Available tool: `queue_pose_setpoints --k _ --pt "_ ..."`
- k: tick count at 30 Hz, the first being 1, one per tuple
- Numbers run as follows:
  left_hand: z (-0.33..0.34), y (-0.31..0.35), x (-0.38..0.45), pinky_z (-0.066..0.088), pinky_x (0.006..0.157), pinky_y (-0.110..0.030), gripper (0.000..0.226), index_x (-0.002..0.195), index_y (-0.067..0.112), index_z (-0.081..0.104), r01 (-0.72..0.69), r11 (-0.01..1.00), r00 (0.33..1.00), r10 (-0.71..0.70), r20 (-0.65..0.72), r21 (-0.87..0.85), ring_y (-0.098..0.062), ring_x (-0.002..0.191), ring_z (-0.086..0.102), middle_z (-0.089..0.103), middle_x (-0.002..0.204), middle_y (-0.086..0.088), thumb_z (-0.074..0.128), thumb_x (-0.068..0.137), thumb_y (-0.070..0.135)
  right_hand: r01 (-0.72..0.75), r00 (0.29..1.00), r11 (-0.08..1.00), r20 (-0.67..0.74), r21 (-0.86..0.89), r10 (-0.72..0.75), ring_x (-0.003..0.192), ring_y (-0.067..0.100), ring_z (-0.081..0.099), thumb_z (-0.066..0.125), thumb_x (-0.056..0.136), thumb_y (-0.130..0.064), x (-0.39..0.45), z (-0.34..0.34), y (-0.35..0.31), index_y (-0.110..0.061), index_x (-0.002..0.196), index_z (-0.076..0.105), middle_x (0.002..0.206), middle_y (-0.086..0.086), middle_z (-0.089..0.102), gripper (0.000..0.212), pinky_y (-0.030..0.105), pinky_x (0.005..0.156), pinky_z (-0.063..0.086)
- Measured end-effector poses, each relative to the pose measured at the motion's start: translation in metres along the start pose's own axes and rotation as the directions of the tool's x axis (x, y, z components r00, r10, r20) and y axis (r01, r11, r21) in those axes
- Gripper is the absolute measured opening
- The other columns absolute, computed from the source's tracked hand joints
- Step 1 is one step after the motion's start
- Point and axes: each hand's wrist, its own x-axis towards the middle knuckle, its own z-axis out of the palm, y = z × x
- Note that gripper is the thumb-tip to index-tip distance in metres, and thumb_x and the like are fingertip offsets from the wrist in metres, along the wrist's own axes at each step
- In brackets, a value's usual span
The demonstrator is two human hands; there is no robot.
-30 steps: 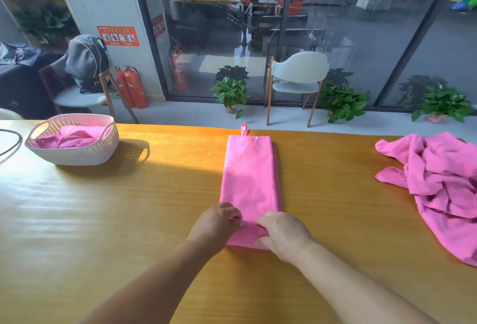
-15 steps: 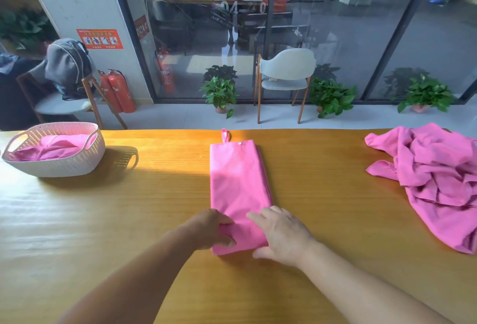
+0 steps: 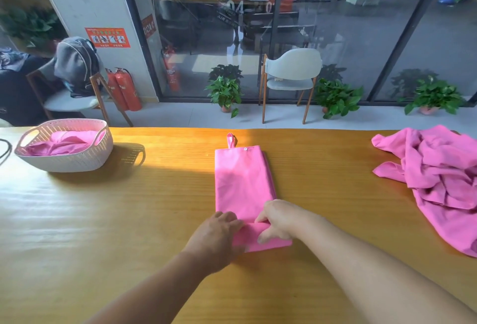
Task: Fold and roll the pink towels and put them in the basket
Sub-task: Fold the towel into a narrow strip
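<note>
So, head view, the only one: rolling just started. Folded towel (image 3: pixel 242 181) lies as a long strip in the middle of the counter (image 3: pixel 103 220), hang loop (image 3: pixel 230 140) and a snap (image 3: pixel 245 148) at the far end. Near end is turned over into a first small roll under both hands. Left hand (image 3: pixel 215 237) has fingers curled onto the roll's left side, right hand (image 3: pixel 277 219) curls fingers over the right side with thumb tucked beneath; each grip is closed on the cloth.

Done so far, as I judge it: at least one pink towel already sits in the basket (image 3: pixel 64 161), far left on the counter, though whether rolled I cannot tell. This one is folded, roll barely begun. Left: most of the strip to roll, carry to the basket, then the crumpled pink pile (image 3: pixel 438 176) at the far right edge, count unclear.

Around: dark cable (image 3: pixel 6 150) at the left edge near the basket. Beyond the counter are chairs, potted plants, fire extinguishers, glass wall. Nothing lies between strip and basket; path looks free.
</note>
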Motion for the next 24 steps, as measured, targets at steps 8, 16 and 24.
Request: queue_pose_setpoints --k 8,16,24 --pt "-0.016 -0.019 0.025 0.05 0.085 -0.031 0.027 0.115 0.024 0.066 0.236 0.951 0.957 -0.191 0.217 -0.201 -0.019 0.099 0.061 0.067 0.107 0.004 0.066 0.09 0.034 0.148 0.899 0.977 -0.39 -0.154 -0.198 0.104 0.013 0.049 0.066 0.085 -0.038 -0.001 0.013 0.009 -0.024 0.104 0.067 0.104 -0.008 0.058 0.024 0.034 0.096 0.044" --pt "-0.018 -0.028 0.04 0.044 0.09 -0.033 0.043 0.138 0.025 0.05 0.324 0.93 0.911 -0.258 0.322 -0.171 -0.023 0.112 0.053 0.057 0.127 -0.004 0.039 0.102 0.046 0.106 0.912 0.932 -0.338 -0.347 -0.23 0.118 0.019 0.045 0.077 0.08 -0.026 0.009 0.021 0.006 -0.022 0.125 0.049 0.123 -0.004 0.053 0.052 0.031 0.102 0.033" --pt "0.016 -0.02 0.004 0.039 0.099 -0.031 0.04 0.138 0.031 0.045 0.21 0.974 0.977 -0.213 -0.03 -0.083 -0.017 0.115 0.048 0.05 0.126 0.006 0.028 0.104 0.043 0.034 0.983 0.98 -0.168 -0.198 -0.068 0.114 0.025 0.059 0.079 0.076 -0.041 0.009 0.011 -0.001 -0.029 0.128 0.057 0.123 0.001 0.065 0.058 0.026 0.088 0.043"
